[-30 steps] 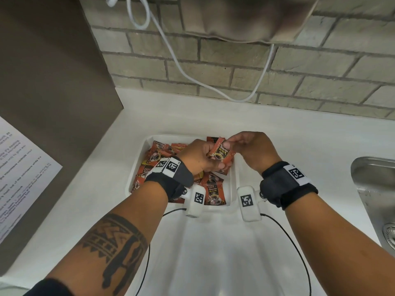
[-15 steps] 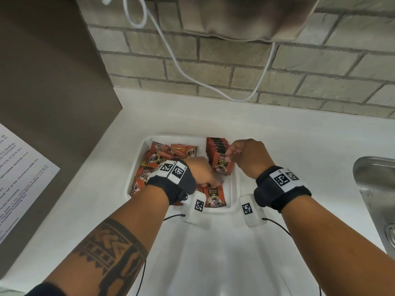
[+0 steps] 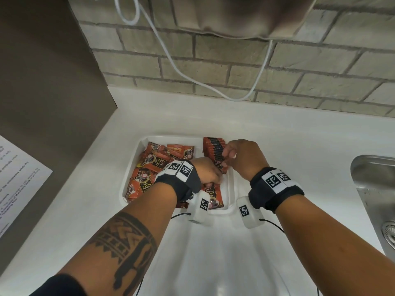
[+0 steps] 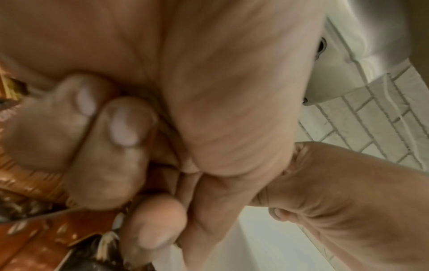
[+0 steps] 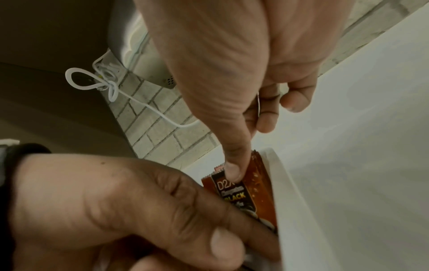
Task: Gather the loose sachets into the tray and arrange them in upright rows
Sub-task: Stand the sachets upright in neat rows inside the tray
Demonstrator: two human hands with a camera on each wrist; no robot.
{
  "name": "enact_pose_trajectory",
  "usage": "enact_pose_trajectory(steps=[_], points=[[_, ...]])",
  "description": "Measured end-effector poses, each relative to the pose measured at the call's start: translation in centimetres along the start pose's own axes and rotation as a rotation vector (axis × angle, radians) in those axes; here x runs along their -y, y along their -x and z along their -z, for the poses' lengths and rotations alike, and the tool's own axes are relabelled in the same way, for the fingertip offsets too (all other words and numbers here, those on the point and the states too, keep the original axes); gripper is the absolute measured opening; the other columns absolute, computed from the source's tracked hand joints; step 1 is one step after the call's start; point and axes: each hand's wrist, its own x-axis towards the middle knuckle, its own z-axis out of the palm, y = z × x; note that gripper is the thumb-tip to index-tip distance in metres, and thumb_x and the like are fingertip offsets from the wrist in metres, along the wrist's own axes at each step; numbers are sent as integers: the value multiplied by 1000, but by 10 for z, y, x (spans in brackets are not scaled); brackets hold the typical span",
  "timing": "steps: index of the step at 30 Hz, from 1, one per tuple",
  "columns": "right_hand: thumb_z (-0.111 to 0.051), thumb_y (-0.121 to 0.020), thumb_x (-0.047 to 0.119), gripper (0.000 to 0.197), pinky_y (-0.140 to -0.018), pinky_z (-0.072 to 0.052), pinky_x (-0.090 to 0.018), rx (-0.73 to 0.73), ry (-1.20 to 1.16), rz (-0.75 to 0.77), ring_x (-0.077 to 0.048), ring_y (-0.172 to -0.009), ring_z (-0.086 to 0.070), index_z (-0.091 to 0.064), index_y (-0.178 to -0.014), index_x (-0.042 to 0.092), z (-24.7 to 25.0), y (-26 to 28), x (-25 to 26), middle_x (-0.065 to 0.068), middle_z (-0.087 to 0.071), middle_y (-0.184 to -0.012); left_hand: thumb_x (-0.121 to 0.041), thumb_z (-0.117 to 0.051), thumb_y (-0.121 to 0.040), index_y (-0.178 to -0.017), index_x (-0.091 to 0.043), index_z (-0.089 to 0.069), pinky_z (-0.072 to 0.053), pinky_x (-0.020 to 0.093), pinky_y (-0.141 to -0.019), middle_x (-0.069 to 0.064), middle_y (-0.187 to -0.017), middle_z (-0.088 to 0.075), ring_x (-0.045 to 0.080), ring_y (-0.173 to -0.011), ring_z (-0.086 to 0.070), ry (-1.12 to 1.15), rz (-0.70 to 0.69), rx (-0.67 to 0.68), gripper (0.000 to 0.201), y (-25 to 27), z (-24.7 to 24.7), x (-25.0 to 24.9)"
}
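A white tray (image 3: pixel 132 184) lies on the counter. Orange-and-black coffee sachets lie loose in its left half (image 3: pixel 154 165). An upright row of sachets (image 3: pixel 213 146) stands along its right side. My right hand (image 3: pixel 227 157) pinches the top of the front sachet (image 5: pixel 232 192) of that row, thumb (image 5: pixel 234 170) on its printed face. My left hand (image 3: pixel 213 175) is low in the tray just in front of the row, above a flat sachet (image 3: pixel 212 195). In the left wrist view its curled fingers (image 4: pixel 116 146) and thumb nip the edge of a loose sachet (image 4: pixel 46 185).
A steel sink (image 3: pixel 372 180) sits at the counter's right edge. A brown panel with a printed sheet (image 3: pixel 19 178) stands on the left. A white cable (image 3: pixel 171 60) hangs on the brick wall under a grey device (image 3: pixel 235 16). White counter (image 3: pixel 288 135) surrounds the tray.
The sachet that both hands held above the tray now stands at the front of the upright row. My left hand has dropped into the tray; my right hand stays on the row.
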Motion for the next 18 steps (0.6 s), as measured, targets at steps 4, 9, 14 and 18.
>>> enact_pose_trajectory(steps=[4, 9, 14, 18], points=[[-81, -76, 11, 23, -57, -34, -16, -22, 3, 23, -6, -70, -52, -63, -84, 23, 0, -1, -1, 11, -54, -79, -25, -62, -93, -107, 2, -73, -47, 30, -72, 2, -64, -60, 16, -54, -48, 22, 14, -13, 32, -4, -1, 2], [-80, -74, 9, 23, -58, -36, -17, -6, 6, 6, -8, -71, -53, -63, -85, 20, -3, 0, -3, 12, -55, -78, -25, -61, -94, -93, 3, -72, -48, 30, -71, 1, -59, -57, 15, -48, -47, 24, 2, -13, 30, 0, -3, 0], [-83, -72, 11, 27, -61, -39, -21, 1, 10, -1, -11, -76, -56, -62, -85, 22, -5, 2, -3, 12, -55, -79, -31, -62, -95, -77, -8, -67, -54, 37, -80, -1, -56, -57, 15, -51, -48, -31, -4, -6, 30, 3, -2, -3], [-82, -73, 11, 27, -62, -40, -22, -1, 13, 0, -12, -77, -56, -61, -86, 22, -4, 3, -2, 12, -56, -79, -32, -61, -95, -88, 3, -71, -55, 40, -86, 4, -63, -59, 16, -54, -49, -32, -16, -12, 37, 4, -3, -3]])
